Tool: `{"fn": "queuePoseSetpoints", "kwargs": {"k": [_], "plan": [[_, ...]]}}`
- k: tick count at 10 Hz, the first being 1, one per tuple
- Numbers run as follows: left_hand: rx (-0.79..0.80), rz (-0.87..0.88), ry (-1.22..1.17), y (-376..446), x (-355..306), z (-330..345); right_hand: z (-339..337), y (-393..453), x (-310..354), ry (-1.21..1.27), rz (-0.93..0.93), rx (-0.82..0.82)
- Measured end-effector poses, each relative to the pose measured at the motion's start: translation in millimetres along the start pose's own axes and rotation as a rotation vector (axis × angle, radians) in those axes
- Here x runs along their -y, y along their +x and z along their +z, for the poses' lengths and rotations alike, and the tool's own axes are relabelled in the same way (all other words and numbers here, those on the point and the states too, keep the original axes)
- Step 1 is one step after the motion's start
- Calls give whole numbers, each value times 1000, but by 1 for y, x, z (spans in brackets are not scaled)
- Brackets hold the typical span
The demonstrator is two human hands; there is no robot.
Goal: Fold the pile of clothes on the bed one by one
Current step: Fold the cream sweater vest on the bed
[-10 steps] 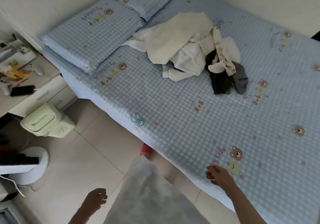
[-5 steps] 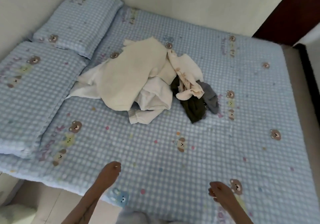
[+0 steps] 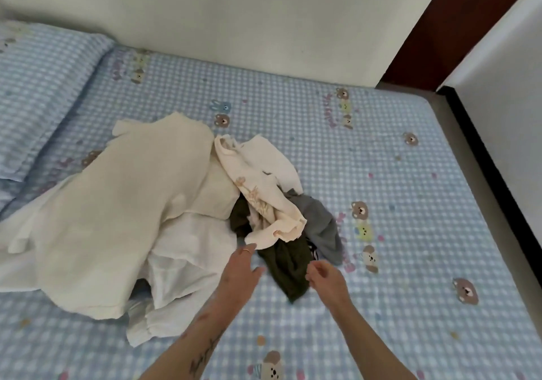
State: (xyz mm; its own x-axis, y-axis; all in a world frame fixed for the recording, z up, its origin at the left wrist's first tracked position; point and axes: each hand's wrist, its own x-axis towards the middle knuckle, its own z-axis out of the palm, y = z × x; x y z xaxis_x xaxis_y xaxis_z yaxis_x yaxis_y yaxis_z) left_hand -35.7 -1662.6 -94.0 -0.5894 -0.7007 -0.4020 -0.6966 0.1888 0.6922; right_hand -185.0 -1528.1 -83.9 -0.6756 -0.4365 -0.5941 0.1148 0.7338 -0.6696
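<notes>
We see the pile (image 3: pixel 176 215) lying unfolded on the bed (image 3: pixel 410 203), left of centre, w/ its far end short of the wall-side edge. Biggest piece is a cream top (image 3: pixel 117 212) spread across the pile's left; under it, toward the near edge, a white shirt (image 3: pixel 181 277). On the pile's right a printed cream piece (image 3: pixel 264 197) drapes over a dark green garment (image 3: pixel 284 268), and a grey item (image 3: pixel 322 230) sits just beside both, on the side toward the foot of the bed.

Our left hand (image 3: pixel 242 268) reaches in w/ fingers straight and spread, holding nothing; fingertips are at the low edge of the printed piece, contact unclear. A ring (image 3: pixel 245 251) shows on one finger. Our right hand (image 3: pixel 324 277) is at the right edge of the green garment, fingers loosely curled, thumb & forefinger close together; we cannot tell if they pinch any cloth.

The sheet is blue check w/ bear prints. A pillow (image 3: pixel 41 92) in the same print lies at the far left corner. A pale wall (image 3: pixel 234 13) runs along the far edge; a dark frame (image 3: pixel 498 168) borders the right edge.
</notes>
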Motion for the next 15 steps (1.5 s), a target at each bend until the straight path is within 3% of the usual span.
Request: {"fn": "queuePoseSetpoints", "kwargs": {"k": [1,2,4,6,8,10,11,13,15], "plan": [[-47,121,128,58,-9,22,14,52,14,-8,4,-13],[-63,189,249,101,-16,43,21,91,13,-169,-89,-32],[-141,232,50,102,-19,51,29,140,1,-391,-272,19],[-60,384,-75,58,-23,13,27,165,-1,-548,-486,-68],[-102,323,-101,8,-7,-23,-9,119,0,-402,-640,-112],[-86,248,25,-50,3,-33,-85,12,-12,-590,-807,-235],[20,254,79,-83,-5,-17,-117,-46,-43,-734,-868,-316],[329,70,-232,-158,5,70,-155,-131,-147,-938,-820,-324],[442,156,94,-214,76,162,-148,-159,-257,-1013,-757,-110]]}}
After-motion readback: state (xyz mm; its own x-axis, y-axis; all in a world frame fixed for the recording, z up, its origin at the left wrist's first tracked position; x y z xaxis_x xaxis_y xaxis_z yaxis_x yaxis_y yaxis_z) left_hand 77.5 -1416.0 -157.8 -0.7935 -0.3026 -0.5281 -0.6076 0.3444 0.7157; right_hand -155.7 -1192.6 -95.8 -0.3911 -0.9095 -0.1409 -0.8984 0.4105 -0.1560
